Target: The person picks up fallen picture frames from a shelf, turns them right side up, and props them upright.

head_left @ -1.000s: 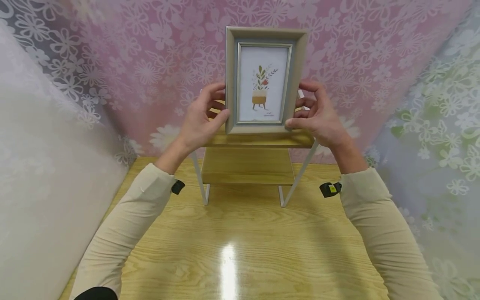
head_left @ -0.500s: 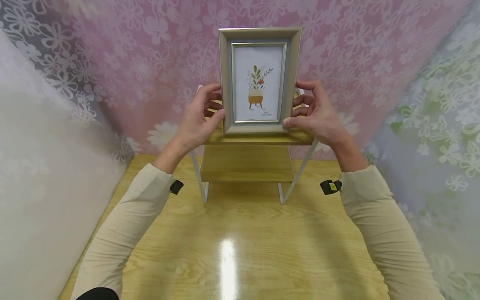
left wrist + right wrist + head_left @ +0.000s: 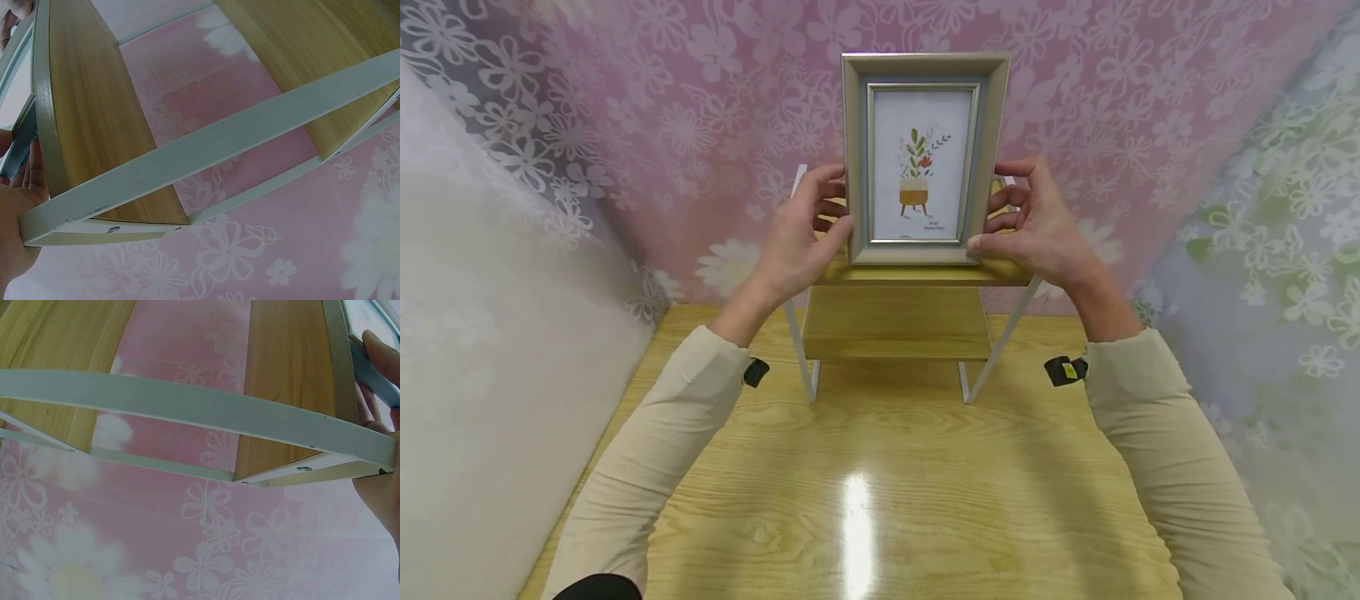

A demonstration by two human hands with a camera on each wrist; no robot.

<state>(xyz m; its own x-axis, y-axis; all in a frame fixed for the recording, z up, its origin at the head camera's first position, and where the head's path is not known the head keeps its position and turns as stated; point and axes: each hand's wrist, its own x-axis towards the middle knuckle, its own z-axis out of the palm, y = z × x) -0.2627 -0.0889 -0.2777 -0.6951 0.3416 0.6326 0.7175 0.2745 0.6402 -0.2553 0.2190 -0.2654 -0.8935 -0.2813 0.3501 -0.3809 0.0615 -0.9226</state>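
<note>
A picture frame point(image 3: 923, 254) with a beige border and silver inner trim stands upright in the head view, holding a print of a potted plant. My left hand point(image 3: 801, 233) grips its left edge, thumb in front and the other fingers at the side. On the opposite edge my right hand point(image 3: 1041, 225) holds the lower right, its thumb pressed to the front corner. Below the frame is the top board point(image 3: 917, 277) of a small wooden stand; whether the frame's base touches it I cannot tell. Both wrist views show the frame's lower edge point(image 3: 26, 134) only partly.
The stand has a lower shelf point(image 3: 895, 323) and white metal legs point(image 3: 1000, 346) on a wood-grain floor point(image 3: 925, 483). Behind it rises a pink floral wall point(image 3: 722, 108). A pale wall point(image 3: 497, 350) is at left, and a flowered one point(image 3: 1262, 275) at right.
The frame has shifted slightly left over the stand and turned a little to face me more squarely. Both hands keep their hold; the head view has also moved slightly.
</note>
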